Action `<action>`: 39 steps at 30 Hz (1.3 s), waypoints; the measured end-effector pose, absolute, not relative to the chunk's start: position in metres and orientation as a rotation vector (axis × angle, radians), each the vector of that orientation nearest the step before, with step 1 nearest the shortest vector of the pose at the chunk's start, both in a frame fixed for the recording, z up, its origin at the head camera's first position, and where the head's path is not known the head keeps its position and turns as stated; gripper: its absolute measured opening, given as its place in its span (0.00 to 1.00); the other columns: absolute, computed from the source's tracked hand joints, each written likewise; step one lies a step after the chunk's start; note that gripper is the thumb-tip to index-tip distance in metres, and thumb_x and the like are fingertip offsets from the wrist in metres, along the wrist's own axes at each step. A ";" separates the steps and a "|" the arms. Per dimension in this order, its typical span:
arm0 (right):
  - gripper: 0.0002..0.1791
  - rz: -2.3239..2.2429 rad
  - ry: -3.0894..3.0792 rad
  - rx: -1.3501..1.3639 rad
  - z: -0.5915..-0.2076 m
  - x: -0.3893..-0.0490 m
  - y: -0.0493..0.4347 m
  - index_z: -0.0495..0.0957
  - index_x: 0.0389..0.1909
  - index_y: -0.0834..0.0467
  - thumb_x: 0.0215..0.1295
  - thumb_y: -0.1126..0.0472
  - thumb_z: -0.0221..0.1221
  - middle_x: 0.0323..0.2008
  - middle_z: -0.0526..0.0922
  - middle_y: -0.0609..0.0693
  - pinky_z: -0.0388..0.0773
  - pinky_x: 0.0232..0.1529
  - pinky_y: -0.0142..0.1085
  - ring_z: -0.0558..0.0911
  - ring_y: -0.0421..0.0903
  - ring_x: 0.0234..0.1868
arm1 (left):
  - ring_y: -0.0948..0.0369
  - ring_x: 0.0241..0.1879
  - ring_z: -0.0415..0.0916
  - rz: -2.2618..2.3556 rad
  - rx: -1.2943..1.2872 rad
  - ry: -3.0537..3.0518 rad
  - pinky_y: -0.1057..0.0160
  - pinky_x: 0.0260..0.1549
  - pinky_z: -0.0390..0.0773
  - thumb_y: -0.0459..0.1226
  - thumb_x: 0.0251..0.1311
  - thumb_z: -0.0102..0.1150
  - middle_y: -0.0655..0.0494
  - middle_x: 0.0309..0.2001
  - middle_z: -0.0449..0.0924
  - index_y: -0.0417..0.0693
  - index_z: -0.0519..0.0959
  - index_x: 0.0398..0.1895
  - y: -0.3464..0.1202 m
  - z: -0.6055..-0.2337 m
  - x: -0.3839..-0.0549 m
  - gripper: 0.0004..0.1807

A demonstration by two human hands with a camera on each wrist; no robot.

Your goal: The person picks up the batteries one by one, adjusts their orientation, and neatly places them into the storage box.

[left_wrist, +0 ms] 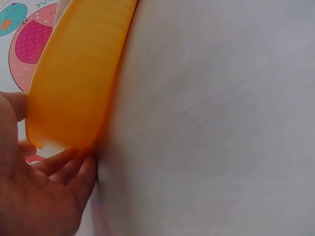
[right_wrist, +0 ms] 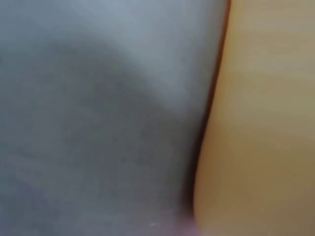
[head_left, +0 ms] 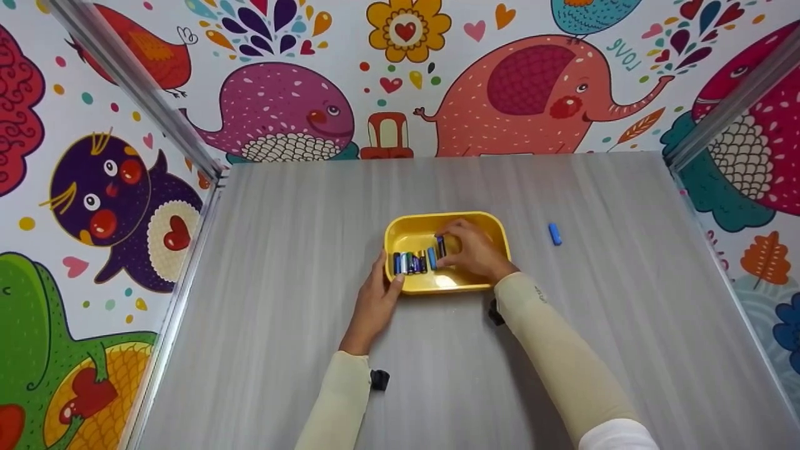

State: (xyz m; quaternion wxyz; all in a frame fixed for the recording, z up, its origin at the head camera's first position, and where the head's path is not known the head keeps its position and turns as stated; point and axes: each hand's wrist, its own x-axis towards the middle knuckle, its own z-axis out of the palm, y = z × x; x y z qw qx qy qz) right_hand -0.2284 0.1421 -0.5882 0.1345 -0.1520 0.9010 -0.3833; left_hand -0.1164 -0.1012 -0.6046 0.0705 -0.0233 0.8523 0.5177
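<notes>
A yellow plastic tray (head_left: 447,287) stands on the table, and a row of small batteries (head_left: 410,263) in blue, white, green and dark wraps lies at its left side. My left hand (head_left: 375,300) grips the tray's left end, with the thumb at the near corner; the left wrist view shows its fingers against the tray wall (left_wrist: 78,73). Inside the tray, my right hand (head_left: 475,251) pinches a dark battery (head_left: 441,246) end to end between thumb and fingers. A light-blue battery (head_left: 432,258) lies just left of it. In the right wrist view the right hand is hidden.
One blue battery (head_left: 555,234) lies by itself on the grey table (head_left: 281,250), to the right of the tray. Printed cartoon walls (head_left: 387,81) enclose the table at the back and sides, with metal posts (head_left: 719,106) at the corners.
</notes>
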 end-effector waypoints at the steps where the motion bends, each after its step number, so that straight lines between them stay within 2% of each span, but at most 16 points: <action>1: 0.29 -1.100 2.611 -0.445 -0.589 -0.228 0.142 0.81 0.58 0.46 0.54 0.48 0.75 0.58 0.75 0.45 0.66 0.75 0.50 0.72 0.49 0.64 | 0.52 0.80 0.52 1.554 -0.071 2.564 0.46 0.77 0.55 0.58 0.76 0.45 0.53 0.82 0.51 0.61 0.44 0.84 -0.101 -0.605 -0.116 0.41; 6: 0.29 -0.988 2.642 -0.498 -0.593 -0.227 0.142 0.81 0.56 0.43 0.52 0.43 0.75 0.58 0.76 0.45 0.63 0.74 0.54 0.70 0.51 0.65 | 0.52 0.80 0.52 1.555 -0.083 2.559 0.45 0.77 0.56 0.59 0.76 0.46 0.53 0.82 0.52 0.61 0.44 0.84 -0.101 -0.604 -0.116 0.41; 10: 0.30 -0.882 2.691 -0.574 -0.594 -0.226 0.142 0.82 0.54 0.43 0.50 0.40 0.76 0.57 0.77 0.46 0.62 0.67 0.58 0.68 0.53 0.65 | 0.52 0.80 0.53 1.556 -0.098 2.547 0.45 0.77 0.56 0.59 0.75 0.46 0.53 0.82 0.52 0.62 0.45 0.84 -0.101 -0.603 -0.116 0.41; 14: 0.31 -0.829 2.714 -0.594 -0.594 -0.226 0.141 0.83 0.54 0.44 0.49 0.39 0.76 0.57 0.78 0.47 0.64 0.64 0.57 0.68 0.53 0.65 | 0.53 0.80 0.52 1.556 -0.110 2.533 0.45 0.77 0.56 0.59 0.75 0.46 0.55 0.82 0.51 0.62 0.44 0.84 -0.100 -0.603 -0.115 0.41; 28: 0.31 -0.724 2.755 -0.620 -0.594 -0.225 0.137 0.82 0.53 0.43 0.48 0.36 0.74 0.59 0.77 0.45 0.63 0.66 0.60 0.67 0.52 0.65 | 0.54 0.80 0.52 1.545 -0.130 2.531 0.46 0.77 0.55 0.57 0.76 0.46 0.56 0.82 0.51 0.63 0.44 0.84 -0.100 -0.603 -0.118 0.40; 39: 0.32 -0.704 2.766 -0.674 -0.595 -0.222 0.136 0.83 0.52 0.41 0.47 0.31 0.71 0.54 0.77 0.42 0.63 0.64 0.57 0.68 0.49 0.61 | 0.53 0.80 0.53 1.551 -0.114 2.544 0.45 0.77 0.56 0.57 0.76 0.47 0.54 0.82 0.51 0.60 0.44 0.84 -0.099 -0.601 -0.117 0.41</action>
